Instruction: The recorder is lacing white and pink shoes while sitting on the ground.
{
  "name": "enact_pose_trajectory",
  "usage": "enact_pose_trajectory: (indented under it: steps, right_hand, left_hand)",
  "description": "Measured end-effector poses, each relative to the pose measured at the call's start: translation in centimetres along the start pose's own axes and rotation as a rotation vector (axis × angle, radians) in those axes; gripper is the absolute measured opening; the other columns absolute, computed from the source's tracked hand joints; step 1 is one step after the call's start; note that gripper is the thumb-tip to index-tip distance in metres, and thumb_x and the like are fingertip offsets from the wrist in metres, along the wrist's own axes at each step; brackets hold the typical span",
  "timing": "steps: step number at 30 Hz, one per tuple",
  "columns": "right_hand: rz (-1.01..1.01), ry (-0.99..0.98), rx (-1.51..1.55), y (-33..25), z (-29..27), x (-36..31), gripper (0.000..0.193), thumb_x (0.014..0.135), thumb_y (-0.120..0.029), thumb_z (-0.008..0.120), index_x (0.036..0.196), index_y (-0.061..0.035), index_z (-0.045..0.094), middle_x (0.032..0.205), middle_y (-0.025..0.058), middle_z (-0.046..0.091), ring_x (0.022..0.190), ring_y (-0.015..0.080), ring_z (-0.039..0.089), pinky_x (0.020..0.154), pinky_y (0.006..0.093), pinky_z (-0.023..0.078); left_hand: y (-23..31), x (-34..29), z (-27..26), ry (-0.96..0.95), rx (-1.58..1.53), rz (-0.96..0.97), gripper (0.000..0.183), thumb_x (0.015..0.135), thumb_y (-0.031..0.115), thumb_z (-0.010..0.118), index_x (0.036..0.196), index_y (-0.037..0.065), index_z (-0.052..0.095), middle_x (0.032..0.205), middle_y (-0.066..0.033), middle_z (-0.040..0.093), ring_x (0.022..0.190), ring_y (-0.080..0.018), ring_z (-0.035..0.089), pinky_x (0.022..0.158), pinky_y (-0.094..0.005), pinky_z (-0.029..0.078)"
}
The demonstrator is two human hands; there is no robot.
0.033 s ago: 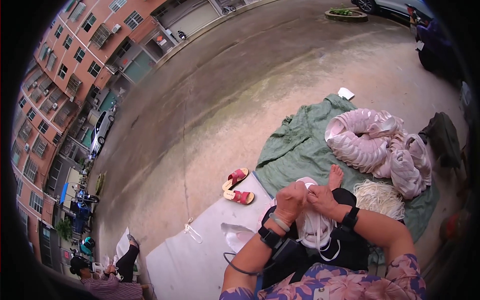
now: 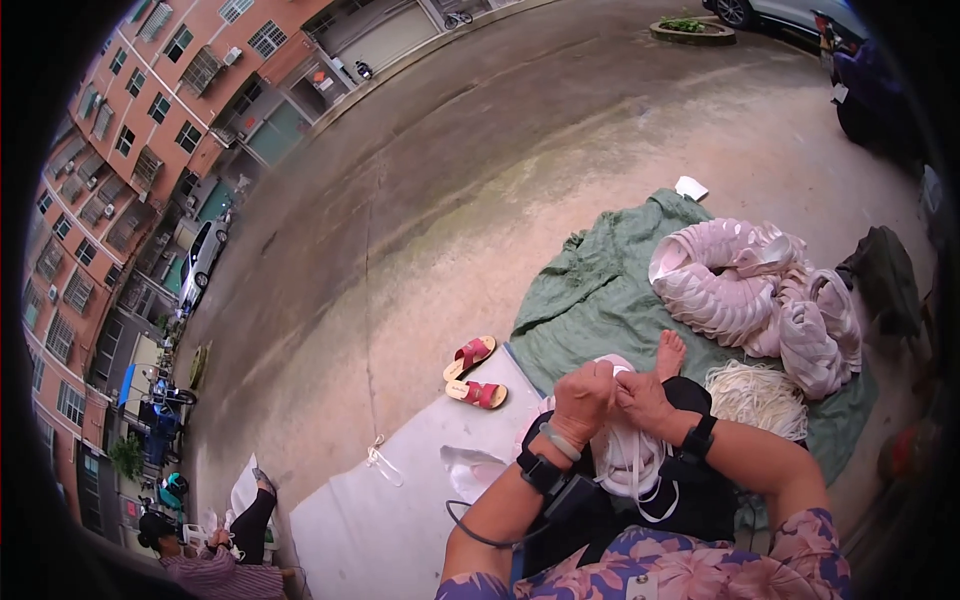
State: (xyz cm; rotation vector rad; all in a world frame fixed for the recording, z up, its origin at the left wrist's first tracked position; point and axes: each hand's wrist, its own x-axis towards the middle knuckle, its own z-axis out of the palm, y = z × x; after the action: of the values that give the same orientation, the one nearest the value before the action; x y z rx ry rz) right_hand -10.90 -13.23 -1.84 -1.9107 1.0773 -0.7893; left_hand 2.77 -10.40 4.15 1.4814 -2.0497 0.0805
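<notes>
Shoe [image 2: 622,466] propped on lap [image 2: 692,515], probably so both hands are free. Left hand [image 2: 583,400] and right hand [image 2: 645,402] curled tight, pinching its far end, exact bit hidden. Lace pile [image 2: 757,400] sits right, easy reach I guess.

Soft, even daylight falls on the yard [image 2: 330,250], leaving only faint shadows without hard edges. The pale sheet [image 2: 365,530] at lower left reads bright; the black trousers [image 2: 692,396] at lower right lose detail. The white shoe piece [image 2: 622,472] looks fairly sharp. The building [image 2: 150,130] at upper left leans and bends, and black darkness rounds off every corner.
</notes>
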Motion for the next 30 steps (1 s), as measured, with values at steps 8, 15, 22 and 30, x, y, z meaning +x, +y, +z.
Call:
enact_pose_trajectory:
  steps: [8, 15, 22, 30]
  right_hand:
    - [0.004, 0.009, 0.068, 0.0, -0.5, -0.3, 0.024, 0.082, -0.025, 0.049, 0.074, -0.0037, 0.055, 0.069, 0.0196, 0.057, 0.067, 0.0387, 0.056, 0.059, 0.045, 0.043]
    - [-0.043, 0.035, 0.051, -0.3, -0.1, -0.3, 0.023, 0.081, -0.024, 0.049, 0.071, -0.0032, 0.053, 0.066, 0.0207, 0.055, 0.063, 0.0387, 0.055, 0.056, 0.0448, 0.043]
    - [0.034, 0.018, 0.212, -1.5, -1.0, -0.1, 0.019, 0.075, -0.023, 0.055, 0.086, -0.0083, 0.062, 0.071, 0.0174, 0.059, 0.067, 0.0348, 0.059, 0.061, 0.0381, 0.046]
    - [0.011, 0.096, 0.078, -1.8, -1.0, 0.6, 0.02, 0.081, -0.025, 0.056, 0.081, -0.0056, 0.06, 0.066, 0.0164, 0.056, 0.063, 0.0337, 0.057, 0.057, 0.0391, 0.044]
  left_hand:
    - [0.6, -3.7, 0.4, -0.324, 0.04, -0.329, 0.021, 0.082, 0.025, 0.053, 0.075, 0.005, 0.055, 0.065, -0.0172, 0.059, 0.06, -0.0357, 0.059, 0.053, -0.0452, 0.046]
    - [-0.7, -4.1, 0.7, -0.043, -0.024, -0.216, 0.014, 0.083, 0.016, 0.052, 0.073, 0.006, 0.053, 0.062, -0.0162, 0.055, 0.057, -0.0339, 0.057, 0.05, -0.0417, 0.044]
    - [0.7, -1.3, -0.9, 0.016, -0.047, -0.079, 0.013, 0.081, 0.013, 0.056, 0.071, 0.007, 0.051, 0.062, -0.0139, 0.052, 0.058, -0.0322, 0.056, 0.047, -0.0394, 0.043]
    - [1.3, -5.6, 0.5, -0.14, -0.113, -0.313, 0.019, 0.082, 0.021, 0.059, 0.071, 0.006, 0.054, 0.06, -0.0153, 0.057, 0.057, -0.0325, 0.059, 0.049, -0.0397, 0.046]
